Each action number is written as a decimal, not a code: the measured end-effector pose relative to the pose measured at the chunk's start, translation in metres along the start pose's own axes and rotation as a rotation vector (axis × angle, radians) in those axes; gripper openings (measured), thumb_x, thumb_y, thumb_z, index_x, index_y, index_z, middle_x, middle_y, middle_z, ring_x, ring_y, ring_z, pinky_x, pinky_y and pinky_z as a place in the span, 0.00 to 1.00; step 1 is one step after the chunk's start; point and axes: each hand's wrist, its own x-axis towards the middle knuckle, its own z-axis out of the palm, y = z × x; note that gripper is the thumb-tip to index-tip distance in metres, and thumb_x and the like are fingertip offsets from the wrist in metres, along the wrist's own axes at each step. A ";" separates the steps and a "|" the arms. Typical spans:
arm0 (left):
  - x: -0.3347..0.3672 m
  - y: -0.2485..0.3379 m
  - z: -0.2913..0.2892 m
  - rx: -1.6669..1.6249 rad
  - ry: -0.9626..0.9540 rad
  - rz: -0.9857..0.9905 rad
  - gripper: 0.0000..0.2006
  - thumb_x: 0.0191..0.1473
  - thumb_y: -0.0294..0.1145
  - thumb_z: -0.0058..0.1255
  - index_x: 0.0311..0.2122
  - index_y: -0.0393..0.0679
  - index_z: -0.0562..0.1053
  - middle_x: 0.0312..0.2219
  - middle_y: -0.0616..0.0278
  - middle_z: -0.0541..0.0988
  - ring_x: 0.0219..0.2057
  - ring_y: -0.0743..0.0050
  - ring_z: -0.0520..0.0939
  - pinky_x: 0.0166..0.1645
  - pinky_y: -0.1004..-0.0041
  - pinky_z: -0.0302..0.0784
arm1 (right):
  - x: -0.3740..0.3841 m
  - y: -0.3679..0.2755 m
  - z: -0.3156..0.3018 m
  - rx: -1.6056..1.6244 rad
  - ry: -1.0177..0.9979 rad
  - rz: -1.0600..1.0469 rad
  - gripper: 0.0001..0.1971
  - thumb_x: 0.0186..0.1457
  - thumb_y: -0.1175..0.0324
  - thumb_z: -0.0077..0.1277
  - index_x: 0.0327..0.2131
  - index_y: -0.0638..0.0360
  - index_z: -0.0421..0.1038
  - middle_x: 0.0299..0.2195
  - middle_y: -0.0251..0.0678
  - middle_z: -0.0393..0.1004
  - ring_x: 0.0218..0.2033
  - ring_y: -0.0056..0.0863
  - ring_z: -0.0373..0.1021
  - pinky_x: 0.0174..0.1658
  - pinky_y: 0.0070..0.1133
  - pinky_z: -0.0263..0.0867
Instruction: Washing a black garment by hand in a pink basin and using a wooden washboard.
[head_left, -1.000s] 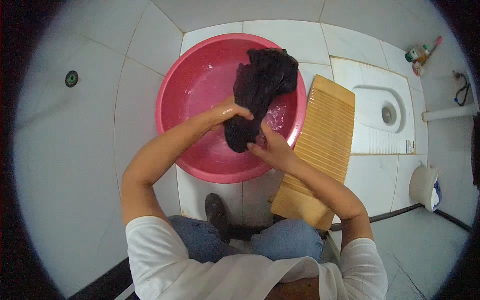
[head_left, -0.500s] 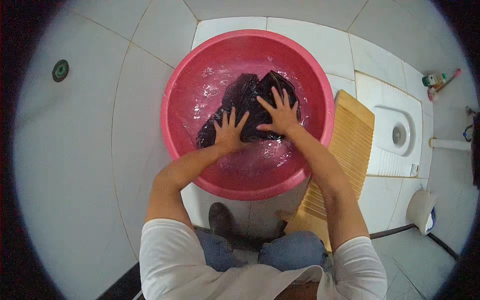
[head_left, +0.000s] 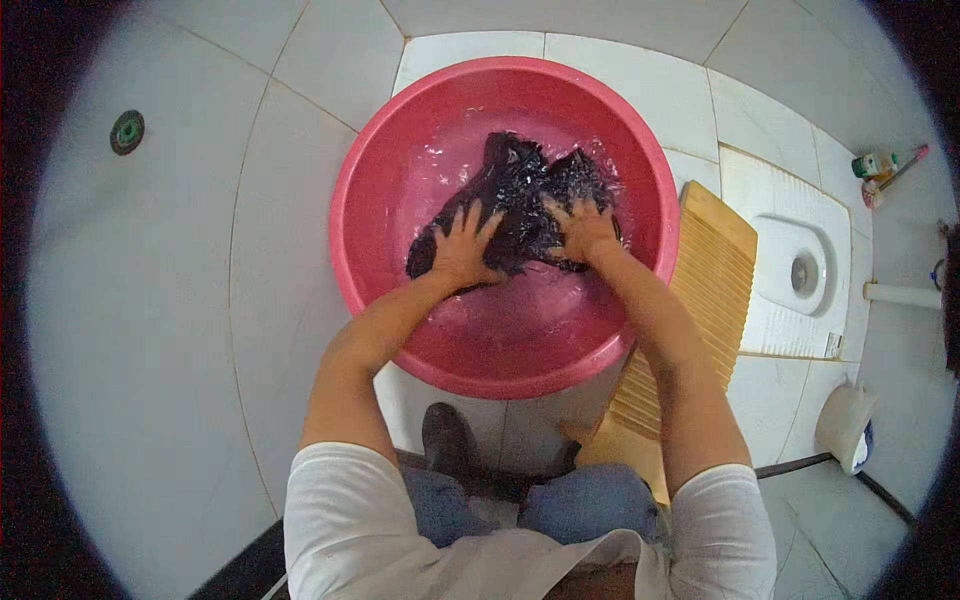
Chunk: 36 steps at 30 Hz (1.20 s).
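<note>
Both hands are down in a round pink plastic basin [head_left: 350, 250] that stands on a white tiled floor [head_left: 200, 330] and holds shallow, bubbly water. A black garment [head_left: 520, 195] lies soaked and bunched in the far half of the basin, mostly under the water's surface, with wet folds glinting. The left hand [head_left: 462, 250] lies flat on the near left part of the cloth, fingers spread wide and pointing away from the body; its grip is released, palm pressing down rather than closing round anything. The right hand [head_left: 582, 228] lies just beside it on the near right part of the cloth, fingers also splayed, grip likewise released and pressing on the fabric. The two hands are close but apart, with a strip of dark cloth between them. A yellow ribbed washboard [head_left: 700, 320] leans just to the right of the basin, its upper end touching or nearly touching the rim, under the right forearm. Farther right a white squat toilet pan [head_left: 800, 270] is set into the floor. A green floor drain [head_left: 127, 131] sits well apart at the far left. A dark shoe [head_left: 447, 440] shows below the basin, near the person's knees in blue jeans [head_left: 590, 500].
</note>
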 end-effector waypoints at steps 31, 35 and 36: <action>-0.075 0.201 -0.187 -0.631 -0.177 1.000 0.39 0.37 0.32 0.59 0.59 0.46 0.60 0.37 0.46 0.75 0.40 0.53 0.78 0.43 0.65 0.73 | -0.278 0.095 -0.053 2.127 0.844 0.049 0.25 0.55 0.57 0.50 0.53 0.59 0.61 0.48 0.37 0.70 0.51 0.31 0.66 0.56 0.29 0.61; -0.047 0.206 -0.128 0.070 -0.060 0.989 0.33 0.41 0.37 0.59 0.56 0.54 0.64 0.39 0.46 0.74 0.41 0.45 0.76 0.45 0.58 0.72 | -0.322 0.158 0.017 1.384 0.352 0.583 0.23 0.52 0.52 0.54 0.44 0.62 0.70 0.35 0.32 0.73 0.38 0.22 0.69 0.39 0.21 0.68; -0.039 0.197 -0.118 0.075 -0.062 0.992 0.33 0.41 0.37 0.59 0.56 0.54 0.64 0.39 0.46 0.74 0.41 0.45 0.76 0.45 0.58 0.72 | -0.331 0.169 0.027 1.338 0.329 0.652 0.23 0.53 0.52 0.53 0.43 0.62 0.71 0.34 0.33 0.74 0.37 0.21 0.69 0.35 0.19 0.68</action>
